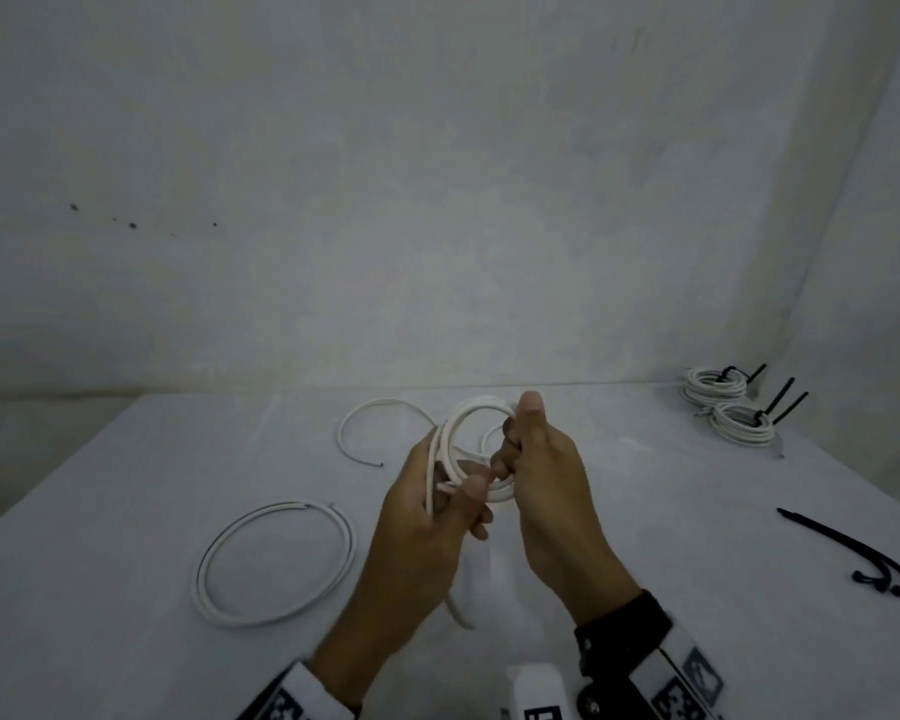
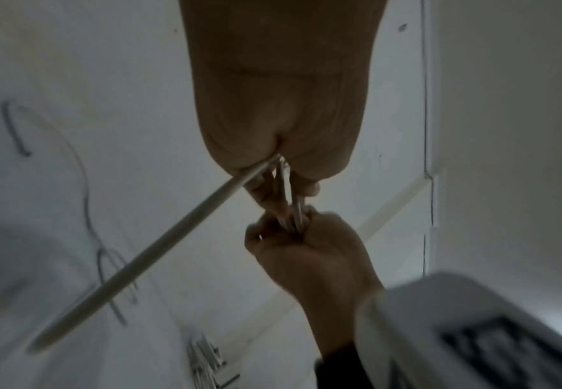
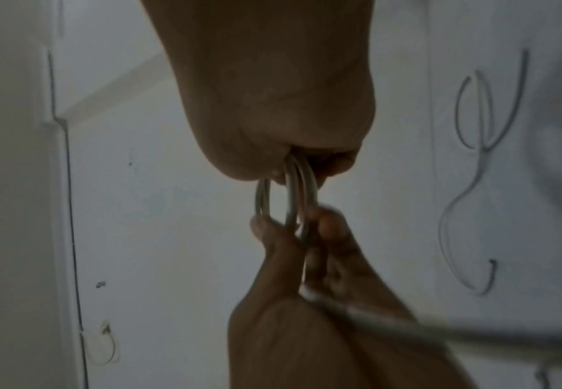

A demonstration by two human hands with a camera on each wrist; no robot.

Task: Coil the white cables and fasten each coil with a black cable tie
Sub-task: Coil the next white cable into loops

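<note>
In the head view, the left hand (image 1: 427, 517) and the right hand (image 1: 546, 491) both grip a small coil of thin white cable (image 1: 468, 433) above the pale table (image 1: 126, 589) (fingers curled around its loops). In the left wrist view, the cable's straight tail (image 2: 159, 244) leaves the palm. In the right wrist view, the loops sit pinched between both hands.

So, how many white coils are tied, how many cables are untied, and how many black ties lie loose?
Tied coils: 2
Untied cables: 2, the held coil and the flat loop; the far arc may be the held one's tail
Loose black ties: 2, apparently
Total: 6
</note>
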